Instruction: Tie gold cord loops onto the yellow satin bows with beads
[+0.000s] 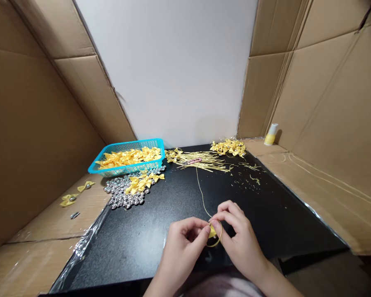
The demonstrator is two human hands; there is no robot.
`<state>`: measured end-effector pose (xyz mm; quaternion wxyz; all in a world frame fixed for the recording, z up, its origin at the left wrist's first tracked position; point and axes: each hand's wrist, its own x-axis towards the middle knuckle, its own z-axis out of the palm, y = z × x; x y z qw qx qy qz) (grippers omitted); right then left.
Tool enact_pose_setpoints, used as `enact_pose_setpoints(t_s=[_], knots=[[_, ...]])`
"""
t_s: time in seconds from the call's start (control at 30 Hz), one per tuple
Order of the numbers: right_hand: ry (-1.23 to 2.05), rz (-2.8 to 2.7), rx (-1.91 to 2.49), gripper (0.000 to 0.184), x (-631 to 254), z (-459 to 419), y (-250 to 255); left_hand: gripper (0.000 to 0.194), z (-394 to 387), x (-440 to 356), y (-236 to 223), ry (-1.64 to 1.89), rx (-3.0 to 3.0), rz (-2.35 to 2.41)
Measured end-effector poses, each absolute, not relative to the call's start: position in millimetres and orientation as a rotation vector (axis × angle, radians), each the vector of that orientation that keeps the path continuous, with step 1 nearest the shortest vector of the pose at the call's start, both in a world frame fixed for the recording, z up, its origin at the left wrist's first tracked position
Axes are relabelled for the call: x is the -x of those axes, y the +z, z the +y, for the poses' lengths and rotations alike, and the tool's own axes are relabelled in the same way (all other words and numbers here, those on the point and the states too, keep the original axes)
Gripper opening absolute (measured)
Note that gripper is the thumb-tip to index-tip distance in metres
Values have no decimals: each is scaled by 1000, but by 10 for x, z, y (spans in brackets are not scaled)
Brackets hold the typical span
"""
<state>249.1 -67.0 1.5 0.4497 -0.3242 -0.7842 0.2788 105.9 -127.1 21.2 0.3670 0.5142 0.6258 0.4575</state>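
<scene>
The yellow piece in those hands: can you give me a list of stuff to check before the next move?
1. Left hand gripping the yellow piece: ok, pinched at its edge.
2. Right hand pinching the cord: ok, its fingertips meet the cord close to the left hand.
3. Loop open: ok, it curves out below the right fingertips.
4. Knot tight: cannot tell, fingers cover that spot.
5. Silver beads kept apart from the bows: not ok, some yellow bows lie on them.
6. Scraps swept off the black tabletop: not ok, bits lie towards the back right.
</scene>
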Motion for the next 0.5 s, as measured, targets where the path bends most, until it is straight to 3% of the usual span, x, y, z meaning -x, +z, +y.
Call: enact_pose_setpoints(t_s=[0.5], knots=[[794, -1916, 772, 12, -2542, -674, 3, 29, -1275, -1064, 249, 1141, -1409, 1678]])
